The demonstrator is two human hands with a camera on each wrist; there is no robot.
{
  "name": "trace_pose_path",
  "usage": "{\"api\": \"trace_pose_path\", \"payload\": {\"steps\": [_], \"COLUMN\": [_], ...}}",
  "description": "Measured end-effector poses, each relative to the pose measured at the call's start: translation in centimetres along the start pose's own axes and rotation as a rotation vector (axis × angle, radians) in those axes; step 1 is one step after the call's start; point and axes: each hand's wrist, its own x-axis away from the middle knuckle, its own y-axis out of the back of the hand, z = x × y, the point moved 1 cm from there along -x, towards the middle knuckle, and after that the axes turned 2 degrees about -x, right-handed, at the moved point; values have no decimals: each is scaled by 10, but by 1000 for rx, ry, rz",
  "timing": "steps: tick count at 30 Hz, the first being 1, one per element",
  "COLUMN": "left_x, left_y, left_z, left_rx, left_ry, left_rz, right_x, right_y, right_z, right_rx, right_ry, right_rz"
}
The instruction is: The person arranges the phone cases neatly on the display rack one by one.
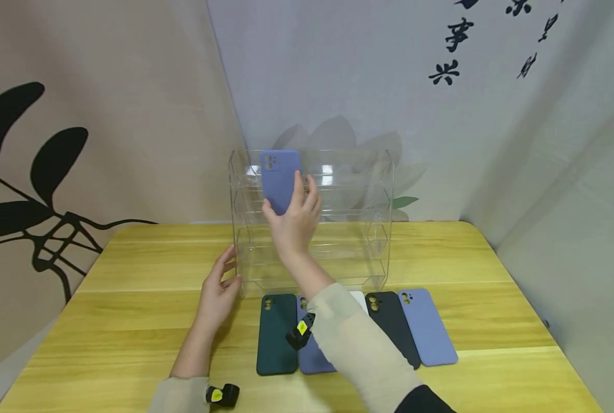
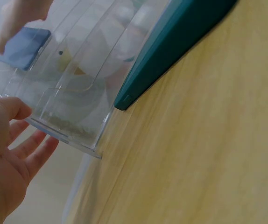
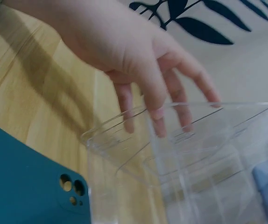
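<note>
A clear tiered rack stands on the table. At its upper left, my right hand holds a lavender-blue phone case upright, thumb at its left edge and fingers at its right. The same case appears behind the clear panels in the left wrist view. My left hand grips the rack's left side; in the left wrist view, the thumb of this hand lies on one side of the edge and its fingers on the other. The right wrist view shows the left hand over the rack's side wall.
In front of the rack lie a dark green case, a purple case partly under my right forearm, a mostly hidden white case, a black case and a lavender-blue case. A printed curtain hangs behind.
</note>
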Motion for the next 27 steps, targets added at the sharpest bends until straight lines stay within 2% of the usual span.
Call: {"api": "trace_pose_path", "payload": {"steps": [4, 13, 20, 27], "left_x": [0, 0, -1, 0], "left_y": [-1, -1, 0, 0], "left_z": [0, -1, -1, 0], "left_rx": [3, -4, -3, -2], "left_ry": [-1, 6, 13, 30], "left_rz": [-2, -4, -1, 4], "right_x": [-4, -4, 1, 11], "right_y": [15, 60, 91, 121], "right_z": [6, 18, 8, -9], "right_rx": [-71, -271, -373, -407], "right_ry": [12, 101, 181, 177], "right_rz": [-26, -83, -153, -109]}}
